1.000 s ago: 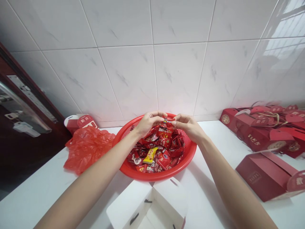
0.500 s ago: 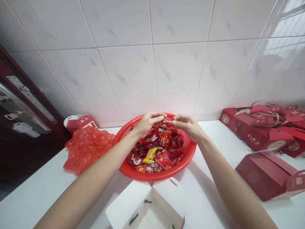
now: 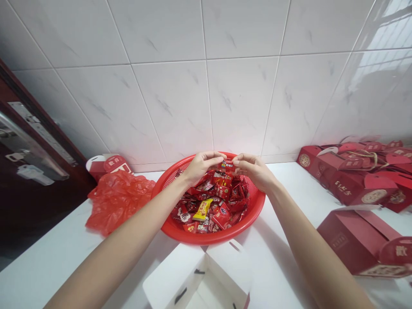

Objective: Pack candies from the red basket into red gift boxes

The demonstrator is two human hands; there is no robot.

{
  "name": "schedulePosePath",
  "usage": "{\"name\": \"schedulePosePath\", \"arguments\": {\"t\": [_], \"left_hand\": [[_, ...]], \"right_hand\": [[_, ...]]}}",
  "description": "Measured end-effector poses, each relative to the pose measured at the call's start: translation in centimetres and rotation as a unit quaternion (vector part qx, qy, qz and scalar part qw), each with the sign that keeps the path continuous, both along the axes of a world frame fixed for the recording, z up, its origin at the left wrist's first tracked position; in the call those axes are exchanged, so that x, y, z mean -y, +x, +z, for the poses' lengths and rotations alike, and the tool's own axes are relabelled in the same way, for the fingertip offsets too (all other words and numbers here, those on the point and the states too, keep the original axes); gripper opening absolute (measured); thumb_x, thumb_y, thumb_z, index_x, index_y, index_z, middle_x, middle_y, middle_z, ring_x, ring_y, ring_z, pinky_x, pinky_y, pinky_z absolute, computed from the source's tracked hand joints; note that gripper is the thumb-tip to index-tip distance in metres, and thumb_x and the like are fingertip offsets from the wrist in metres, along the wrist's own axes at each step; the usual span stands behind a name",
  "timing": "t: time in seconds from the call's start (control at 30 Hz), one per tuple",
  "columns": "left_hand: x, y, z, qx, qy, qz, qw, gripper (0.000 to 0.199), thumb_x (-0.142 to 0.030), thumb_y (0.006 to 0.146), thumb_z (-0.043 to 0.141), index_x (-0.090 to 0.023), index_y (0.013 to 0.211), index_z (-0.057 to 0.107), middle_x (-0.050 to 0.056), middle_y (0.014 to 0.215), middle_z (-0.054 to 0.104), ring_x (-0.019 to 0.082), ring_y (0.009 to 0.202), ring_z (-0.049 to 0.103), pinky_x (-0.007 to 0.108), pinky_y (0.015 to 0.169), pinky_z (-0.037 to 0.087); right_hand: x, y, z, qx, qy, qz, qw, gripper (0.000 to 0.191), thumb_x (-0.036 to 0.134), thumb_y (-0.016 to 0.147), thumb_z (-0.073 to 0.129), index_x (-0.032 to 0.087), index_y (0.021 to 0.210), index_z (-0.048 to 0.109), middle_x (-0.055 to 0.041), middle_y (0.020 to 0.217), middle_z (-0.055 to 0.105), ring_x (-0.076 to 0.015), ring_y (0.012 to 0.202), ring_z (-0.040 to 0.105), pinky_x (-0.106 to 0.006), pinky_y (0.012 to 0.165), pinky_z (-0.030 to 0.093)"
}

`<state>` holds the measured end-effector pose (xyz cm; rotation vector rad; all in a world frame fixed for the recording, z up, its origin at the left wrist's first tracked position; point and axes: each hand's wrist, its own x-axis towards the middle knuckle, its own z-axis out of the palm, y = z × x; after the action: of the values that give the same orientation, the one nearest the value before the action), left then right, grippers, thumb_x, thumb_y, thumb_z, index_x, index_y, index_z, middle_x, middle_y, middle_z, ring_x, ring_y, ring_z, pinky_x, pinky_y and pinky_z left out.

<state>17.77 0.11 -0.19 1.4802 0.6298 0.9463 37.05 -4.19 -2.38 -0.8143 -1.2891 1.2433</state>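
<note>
Held candy (image 3: 228, 165): glossy, printed plastic film
Candies (image 3: 222, 214): shiny, creased wrappers, plastic-looking
Basket (image 3: 257, 206): smooth plastic with a soft shine
Bag (image 3: 120, 199): thin, crumpled plastic film, slightly see-through
Open box (image 3: 175, 274): matt, smooth card inside
Red boxes (image 3: 347, 240): smooth card, low sheen, some with gold-toned print
Twine (image 3: 363, 154): rough, fibrous-looking
Wall (image 3: 241, 98): glossy glazed tile, mirror-like at right
Table (image 3: 299, 184): smooth, faint sheen
Door (image 3: 32, 206): dark, wood-like
Lock plate (image 3: 41, 133): bare metal, dull shine
</note>
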Motion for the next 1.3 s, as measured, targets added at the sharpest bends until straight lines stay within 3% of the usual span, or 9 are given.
{"name": "schedulePosePath", "arguments": {"t": [0.43, 0.73, 0.87, 0.93, 1.0, 1.07, 1.13, 1.2, 1.3], "left_hand": [[0.0, 0.1, 0.0, -0.003, -0.013, -0.020, 1.000, 0.025, -0.034, 0.068, 0.082, -0.016, 0.084, 0.077, 0.007, 0.087, 0.078, 0.019, 0.076, 0.071, 0.036, 0.080, 0.056], [0.0, 0.1, -0.1, -0.034, 0.007, -0.020, 0.999, 0.033, -0.040, 0.075, 0.076, -0.014, 0.094, 0.072, 0.005, 0.083, 0.075, 0.019, 0.073, 0.071, 0.033, 0.074, 0.056], [0.1, 0.8, -1.3, -0.101, 0.118, 0.007, 0.988, 0.034, -0.042, 0.088, 0.061, -0.014, 0.107, 0.068, 0.005, 0.083, 0.073, 0.019, 0.072, 0.071, 0.032, 0.072, 0.055], [0.5, 1.5, -2.2, -0.200, 0.243, -0.006, 0.949, 0.024, -0.030, 0.089, 0.058, -0.014, 0.102, 0.070, 0.007, 0.089, 0.075, 0.021, 0.083, 0.071, 0.034, 0.080, 0.055], [1.2, 2.2, -3.1, -0.319, 0.361, -0.058, 0.874, 0.022, -0.018, 0.088, 0.055, -0.016, 0.101, 0.072, 0.009, 0.102, 0.075, 0.023, 0.097, 0.070, 0.036, 0.091, 0.052], [1.8, 2.7, -3.8, -0.422, 0.422, -0.103, 0.795, 0.031, -0.013, 0.086, 0.056, -0.017, 0.113, 0.070, 0.010, 0.118, 0.071, 0.026, 0.110, 0.067, 0.037, 0.098, 0.050], [2.1, 3.1, -4.3, -0.492, 0.440, -0.112, 0.743, 0.048, -0.014, 0.082, 0.062, -0.017, 0.130, 0.061, 0.013, 0.134, 0.063, 0.029, 0.119, 0.062, 0.039, 0.101, 0.049], [2.2, 3.1, -4.8, -0.528, 0.442, -0.095, 0.719, 0.066, -0.021, 0.079, 0.069, -0.016, 0.142, 0.050, 0.016, 0.143, 0.054, 0.032, 0.123, 0.059, 0.041, 0.102, 0.049], [2.0, 3.0, -5.2, -0.552, 0.441, -0.075, 0.704, 0.075, -0.031, 0.078, 0.072, -0.016, 0.146, 0.044, 0.018, 0.147, 0.048, 0.034, 0.122, 0.058, 0.044, 0.102, 0.049]], "right_hand": [[-0.2, -0.2, 0.0, 0.015, -0.009, -0.023, 1.000, 0.048, 0.066, 0.066, 0.079, 0.020, 0.078, 0.072, -0.0028, 0.078, 0.068, -0.0147, 0.071, 0.059, -0.034, 0.077, 0.055], [0.0, 0.0, -0.2, 0.005, 0.009, 0.019, 1.000, 0.029, 0.042, 0.064, 0.088, 0.021, 0.077, 0.072, -0.0012, 0.081, 0.070, -0.0173, 0.079, 0.064, -0.035, 0.080, 0.051], [-0.4, 0.3, -0.1, -0.115, -0.022, -0.029, 0.993, 0.027, 0.034, 0.056, 0.089, 0.021, 0.067, 0.069, 0.0011, 0.075, 0.068, -0.0142, 0.073, 0.062, -0.031, 0.076, 0.051], [-0.6, 0.4, -0.1, -0.168, -0.041, -0.059, 0.983, 0.026, 0.028, 0.051, 0.088, 0.022, 0.064, 0.067, 0.0030, 0.072, 0.066, -0.0127, 0.072, 0.060, -0.029, 0.074, 0.051], [-0.6, 0.4, 0.0, -0.187, -0.052, -0.074, 0.978, 0.025, 0.023, 0.049, 0.086, 0.022, 0.063, 0.066, 0.0041, 0.070, 0.065, -0.0115, 0.071, 0.059, -0.027, 0.073, 0.051], [-0.6, 0.3, 0.0, -0.179, -0.055, -0.078, 0.979, 0.023, 0.021, 0.049, 0.084, 0.021, 0.062, 0.064, 0.0043, 0.069, 0.064, -0.0109, 0.069, 0.057, -0.027, 0.072, 0.051], [-0.6, 0.2, 0.0, -0.162, -0.053, -0.079, 0.982, 0.022, 0.021, 0.051, 0.082, 0.021, 0.062, 0.063, 0.0040, 0.069, 0.063, -0.0111, 0.069, 0.057, -0.027, 0.073, 0.051], [-0.5, 0.2, 0.0, -0.144, -0.053, -0.079, 0.985, 0.022, 0.021, 0.053, 0.082, 0.021, 0.062, 0.062, 0.0036, 0.069, 0.063, -0.0117, 0.070, 0.058, -0.028, 0.073, 0.051], [-0.5, 0.1, 0.0, -0.122, -0.057, -0.077, 0.988, 0.024, 0.023, 0.053, 0.083, 0.021, 0.064, 0.062, 0.0032, 0.069, 0.063, -0.0122, 0.068, 0.058, -0.028, 0.070, 0.050]]}}
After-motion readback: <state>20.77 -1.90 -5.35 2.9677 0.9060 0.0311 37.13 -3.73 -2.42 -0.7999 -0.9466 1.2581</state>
